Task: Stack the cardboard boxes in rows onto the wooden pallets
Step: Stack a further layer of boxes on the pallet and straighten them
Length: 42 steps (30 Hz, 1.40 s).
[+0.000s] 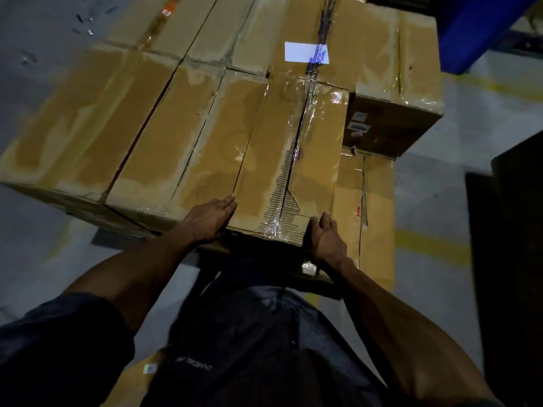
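- Although the wooden pallet itself is mostly hidden under the load, the job looks well advanced: a row of long cardboard boxes (141, 124) already lies side by side across the middle and left of the frame, with a further row (241, 33) behind it toward the top.
- The box in hand (291, 165), taped and torn along its centre seam, sits at the right end of the near row, its near end just above centre frame.
- To its right, a lower box (376, 207) shows a layer beneath, and another box (393, 113) stands at upper right; I judge that this right side is still to be filled level.
- The left hand (208, 220) lies flat, fingers straight and together, pressed along the box's left near corner, touching both it and the neighbouring box.
- The right hand (326, 239) cups the right near corner, thumb up on the top edge; its other fingers wrap out of sight, so their curl cannot be told.
- The box thus sits between the two hands, pinched at its near end; it probably needs only a final push into line.
- A white label (305, 52) marks a box in the far row.
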Each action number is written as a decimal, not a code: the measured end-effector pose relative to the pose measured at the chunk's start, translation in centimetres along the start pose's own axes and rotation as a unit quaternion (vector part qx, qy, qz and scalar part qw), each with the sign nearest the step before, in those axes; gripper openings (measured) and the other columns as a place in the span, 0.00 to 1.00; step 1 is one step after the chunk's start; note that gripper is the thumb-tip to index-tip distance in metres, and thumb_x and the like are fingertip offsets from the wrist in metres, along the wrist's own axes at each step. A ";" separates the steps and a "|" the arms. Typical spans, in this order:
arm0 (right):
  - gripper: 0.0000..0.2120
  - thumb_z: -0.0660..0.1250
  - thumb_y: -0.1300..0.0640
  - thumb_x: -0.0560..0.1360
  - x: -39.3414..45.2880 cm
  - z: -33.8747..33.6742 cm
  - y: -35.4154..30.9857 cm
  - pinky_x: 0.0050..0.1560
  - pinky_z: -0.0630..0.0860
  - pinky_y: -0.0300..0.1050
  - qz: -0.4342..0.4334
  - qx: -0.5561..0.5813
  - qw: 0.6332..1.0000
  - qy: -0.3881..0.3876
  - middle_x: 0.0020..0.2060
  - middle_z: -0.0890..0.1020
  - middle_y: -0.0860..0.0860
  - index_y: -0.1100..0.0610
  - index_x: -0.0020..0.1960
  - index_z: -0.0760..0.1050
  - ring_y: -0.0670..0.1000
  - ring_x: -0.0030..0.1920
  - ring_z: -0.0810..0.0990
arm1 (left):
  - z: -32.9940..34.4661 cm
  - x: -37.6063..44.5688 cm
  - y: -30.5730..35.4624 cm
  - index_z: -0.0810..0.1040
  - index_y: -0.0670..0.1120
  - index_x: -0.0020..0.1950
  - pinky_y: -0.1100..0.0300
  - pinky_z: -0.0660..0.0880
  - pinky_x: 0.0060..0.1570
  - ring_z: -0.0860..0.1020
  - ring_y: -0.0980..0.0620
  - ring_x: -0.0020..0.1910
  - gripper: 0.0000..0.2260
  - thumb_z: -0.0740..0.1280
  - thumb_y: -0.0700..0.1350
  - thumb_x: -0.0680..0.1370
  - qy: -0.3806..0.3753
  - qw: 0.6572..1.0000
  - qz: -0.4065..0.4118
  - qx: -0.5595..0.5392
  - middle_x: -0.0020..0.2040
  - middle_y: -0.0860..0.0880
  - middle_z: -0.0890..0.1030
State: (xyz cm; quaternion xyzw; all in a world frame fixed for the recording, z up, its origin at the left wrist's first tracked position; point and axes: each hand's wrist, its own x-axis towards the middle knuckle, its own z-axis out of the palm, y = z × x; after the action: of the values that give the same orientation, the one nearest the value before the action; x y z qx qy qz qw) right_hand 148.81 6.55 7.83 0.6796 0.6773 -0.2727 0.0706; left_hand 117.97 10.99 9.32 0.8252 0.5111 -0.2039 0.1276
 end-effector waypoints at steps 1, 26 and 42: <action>0.28 0.62 0.52 0.80 0.0 0.0 0.0 0.67 0.69 0.65 -0.001 0.000 1.000 -0.002 0.78 0.49 0.66 0.62 0.75 0.56 0.67 0.77 0.53 | -0.1 0.0 0.0 0.48 0.44 0.82 0.47 0.74 0.65 0.64 0.42 0.75 0.40 0.69 0.46 0.78 -0.002 1.000 -0.001 0.005 0.83 0.46 0.48; 0.25 0.63 0.42 0.80 -4.9 -3.6 -4.5 0.61 0.75 0.56 -0.002 0.025 1.000 -0.019 0.67 0.72 0.57 0.56 0.70 0.67 0.61 0.65 0.74 | -3.2 -2.3 4.1 0.70 0.43 0.69 0.49 0.76 0.59 0.73 0.42 0.67 0.20 0.64 0.51 0.79 -0.003 0.988 -0.078 -0.135 0.75 0.44 0.67; 0.30 0.62 0.39 0.80 -12.7 -2.9 -12.5 0.64 0.72 0.51 -0.078 0.185 0.979 0.023 0.69 0.75 0.57 0.58 0.74 0.68 0.58 0.68 0.74 | -0.2 -16.5 5.1 0.71 0.40 0.74 0.51 0.71 0.66 0.73 0.40 0.69 0.22 0.62 0.49 0.83 0.150 0.864 -0.283 -0.389 0.71 0.40 0.74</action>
State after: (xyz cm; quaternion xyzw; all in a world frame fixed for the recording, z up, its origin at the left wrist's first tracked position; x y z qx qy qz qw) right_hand 138.42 -2.38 19.61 0.6322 0.6675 -0.3823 -0.0931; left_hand 116.07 -4.27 17.22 0.5491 0.7736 0.1102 0.2965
